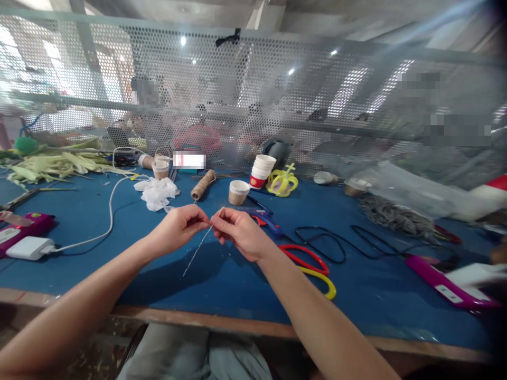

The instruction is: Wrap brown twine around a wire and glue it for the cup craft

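Note:
My left hand (179, 229) and my right hand (241, 232) meet over the middle of the blue table, each in a pinch. Between the fingertips runs a thin pale strand (197, 253), like string or fine wire. Its free end hangs down to the left; the part inside my fingers is hidden. Just behind my hands lies a roll of brown twine (203, 184), with a small paper cup (238, 192) wrapped in brown cord to its right. Scissors with red and yellow handles (312, 259) lie partly under my right forearm.
A blue glue gun (273, 224) with a black cable lies right of my hands. Stacked paper cups (262, 170), a yellow crown-shaped piece (283, 182) and white crumpled material (157, 193) stand behind. Purple power strips (447, 282) flank the table. A perforated screen (253, 95) closes the back.

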`<state>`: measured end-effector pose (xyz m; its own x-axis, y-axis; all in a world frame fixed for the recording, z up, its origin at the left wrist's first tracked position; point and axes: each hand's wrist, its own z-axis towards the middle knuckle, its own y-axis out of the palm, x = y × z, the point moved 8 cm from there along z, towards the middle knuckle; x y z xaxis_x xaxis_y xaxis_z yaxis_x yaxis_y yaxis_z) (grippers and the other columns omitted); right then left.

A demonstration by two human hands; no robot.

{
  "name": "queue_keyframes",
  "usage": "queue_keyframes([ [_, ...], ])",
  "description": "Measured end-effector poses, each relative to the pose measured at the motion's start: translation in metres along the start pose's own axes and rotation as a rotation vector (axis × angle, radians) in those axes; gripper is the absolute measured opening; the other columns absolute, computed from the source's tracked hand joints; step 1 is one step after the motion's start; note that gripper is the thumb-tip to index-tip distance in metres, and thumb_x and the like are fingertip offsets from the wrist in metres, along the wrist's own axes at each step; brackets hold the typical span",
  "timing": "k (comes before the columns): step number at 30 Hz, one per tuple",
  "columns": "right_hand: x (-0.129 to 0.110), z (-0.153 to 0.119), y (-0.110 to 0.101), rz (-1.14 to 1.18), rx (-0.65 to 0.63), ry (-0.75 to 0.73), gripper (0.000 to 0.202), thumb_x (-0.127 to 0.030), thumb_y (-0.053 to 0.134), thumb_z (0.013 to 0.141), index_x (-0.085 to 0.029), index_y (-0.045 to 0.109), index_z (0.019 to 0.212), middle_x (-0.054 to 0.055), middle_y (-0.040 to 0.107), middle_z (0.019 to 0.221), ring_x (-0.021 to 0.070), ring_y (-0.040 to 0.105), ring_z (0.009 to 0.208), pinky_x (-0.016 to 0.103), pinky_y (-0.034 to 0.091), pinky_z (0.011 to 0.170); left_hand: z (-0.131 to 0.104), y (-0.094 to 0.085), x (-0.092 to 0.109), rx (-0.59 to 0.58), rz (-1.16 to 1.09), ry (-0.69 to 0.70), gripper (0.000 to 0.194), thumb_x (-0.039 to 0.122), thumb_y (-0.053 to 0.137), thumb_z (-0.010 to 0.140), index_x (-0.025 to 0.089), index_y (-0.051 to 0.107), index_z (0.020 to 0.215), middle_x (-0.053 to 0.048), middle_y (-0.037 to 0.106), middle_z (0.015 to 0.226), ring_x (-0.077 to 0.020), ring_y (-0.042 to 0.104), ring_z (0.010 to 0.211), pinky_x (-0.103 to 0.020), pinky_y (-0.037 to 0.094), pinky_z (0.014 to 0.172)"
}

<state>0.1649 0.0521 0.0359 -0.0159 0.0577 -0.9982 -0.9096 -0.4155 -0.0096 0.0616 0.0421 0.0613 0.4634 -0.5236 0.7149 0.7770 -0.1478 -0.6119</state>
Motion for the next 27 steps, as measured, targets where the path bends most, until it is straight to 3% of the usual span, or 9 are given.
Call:
queue_keyframes([
  [3, 0.002, 0.001, -0.002, -0.014, 0.025, 0.011, 0.029, -0.041, 0.065, 0.068, -0.015, 0.051, 0.065, -0.004, 0.050, 0.055, 0.0069, 0.046, 0.049, 0.021, 0.036, 0.047, 0.000, -0.001, 0.000, 0.051, 0.022, 0.015, 0.015, 0.024, 0.048, 0.077, 0.014, 0.056, 0.072, 0.000, 0.055, 0.064, -0.0099, 0.045, 0.058, -0.021, 0.035, 0.055],
  [10, -0.006, -0.001, -0.004, -0.151, 0.095, -0.059, 0.027, -0.039, 0.061, 0.071, -0.016, 0.049, 0.064, -0.005, 0.048, 0.054, 0.0066, 0.044, 0.047, 0.022, 0.037, 0.049, -0.002, 0.009, -0.013, -0.041, -0.220, -0.145, 0.023, 0.033, 0.048, 0.076, 0.012, 0.055, 0.070, 0.002, 0.050, 0.058, -0.0078, 0.038, 0.052, -0.020, 0.031, 0.049],
  [19, -0.006, -0.002, -0.003, -0.276, 0.145, -0.094, 0.026, -0.038, 0.059, 0.073, -0.016, 0.049, 0.066, -0.005, 0.047, 0.054, 0.0070, 0.043, 0.046, 0.022, 0.036, 0.046, -0.003, 0.014, -0.019, -0.010, -0.337, -0.234, 0.020, 0.032, 0.057, 0.068, 0.012, 0.053, 0.065, 0.004, 0.047, 0.056, -0.0067, 0.037, 0.052, -0.020, 0.027, 0.049],
  [27, -0.010, -0.003, 0.004, -0.198, 0.011, -0.104, 0.026, -0.042, 0.056, 0.076, -0.017, 0.049, 0.070, -0.004, 0.049, 0.057, 0.0088, 0.048, 0.051, 0.022, 0.041, 0.048, -0.006, 0.024, -0.022, -0.124, -0.529, -0.320, 0.022, 0.034, 0.059, 0.067, 0.012, 0.053, 0.065, 0.005, 0.043, 0.053, -0.0050, 0.030, 0.047, -0.020, 0.021, 0.044],
])
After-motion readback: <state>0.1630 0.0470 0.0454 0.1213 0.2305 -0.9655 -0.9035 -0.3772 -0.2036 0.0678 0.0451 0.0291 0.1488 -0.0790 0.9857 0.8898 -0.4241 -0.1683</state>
